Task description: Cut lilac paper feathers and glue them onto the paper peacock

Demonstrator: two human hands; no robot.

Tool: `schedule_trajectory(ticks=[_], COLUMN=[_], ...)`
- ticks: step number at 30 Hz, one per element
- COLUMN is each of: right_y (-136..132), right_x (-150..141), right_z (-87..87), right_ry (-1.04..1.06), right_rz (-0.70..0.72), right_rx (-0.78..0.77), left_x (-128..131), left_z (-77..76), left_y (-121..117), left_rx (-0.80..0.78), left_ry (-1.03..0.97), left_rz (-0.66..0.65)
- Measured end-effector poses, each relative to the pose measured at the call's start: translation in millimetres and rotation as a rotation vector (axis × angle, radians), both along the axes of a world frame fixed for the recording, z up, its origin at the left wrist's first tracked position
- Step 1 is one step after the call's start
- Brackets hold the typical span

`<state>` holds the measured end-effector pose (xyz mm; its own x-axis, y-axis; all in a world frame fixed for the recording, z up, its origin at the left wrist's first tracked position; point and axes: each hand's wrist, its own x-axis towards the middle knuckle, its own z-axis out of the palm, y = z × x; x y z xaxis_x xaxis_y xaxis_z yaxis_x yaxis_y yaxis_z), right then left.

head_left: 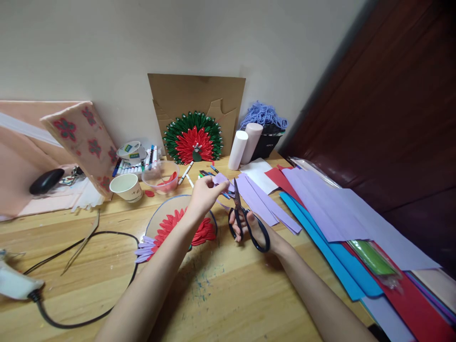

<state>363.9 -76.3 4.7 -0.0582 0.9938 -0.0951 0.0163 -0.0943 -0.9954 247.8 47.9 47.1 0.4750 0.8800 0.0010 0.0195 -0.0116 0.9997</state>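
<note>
My left hand is closed in a pinch on a small piece of lilac paper, partly hidden by the fingers. Through the black handles of a pair of scissors go the fingers of my right hand; the blades point upward beside the left fingertips. Below my left forearm lies a round cardboard disc with red petals and a few lilac petals; the forearm covers part of it. Long lilac paper strips lie just behind the scissors.
A green and red petal fan leans on cardboard at the back. Paper sheets are stacked at right. A paper cup, plastic bowl and markers stand at left. A corded glue gun lies front left.
</note>
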Motion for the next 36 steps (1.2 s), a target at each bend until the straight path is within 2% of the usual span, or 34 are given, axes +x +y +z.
schedule_trajectory(ticks=[8,13,18,27,36], right_y=[0.6,2.3,1.2,-0.5,2.1], right_x=[-2.7,-4.6,-3.3,-1.7,-2.2], right_z=[-2.7,-4.0,-3.0,-3.0,1.7], right_ry=[-0.049,0.009,0.005,-0.065,-0.031], right_rz=[-0.057,-0.078,-0.059,-0.037,-0.047], right_rx=[0.013,-0.003,-0.027,0.019,-0.055], left_x=[0.7,1.8,1.6,2.0,-3.1], left_z=[-2.8,-5.3,-5.0,-3.7,-0.6], left_y=[0.7,1.3,1.1,0.7,4.0], left_rx=[-0.007,-0.005,-0.011,-0.022,-0.025], left_ry=[-0.014,-0.015,-0.018,-0.030,0.006], left_rz=[-0.004,-0.008,-0.008,0.004,-0.047])
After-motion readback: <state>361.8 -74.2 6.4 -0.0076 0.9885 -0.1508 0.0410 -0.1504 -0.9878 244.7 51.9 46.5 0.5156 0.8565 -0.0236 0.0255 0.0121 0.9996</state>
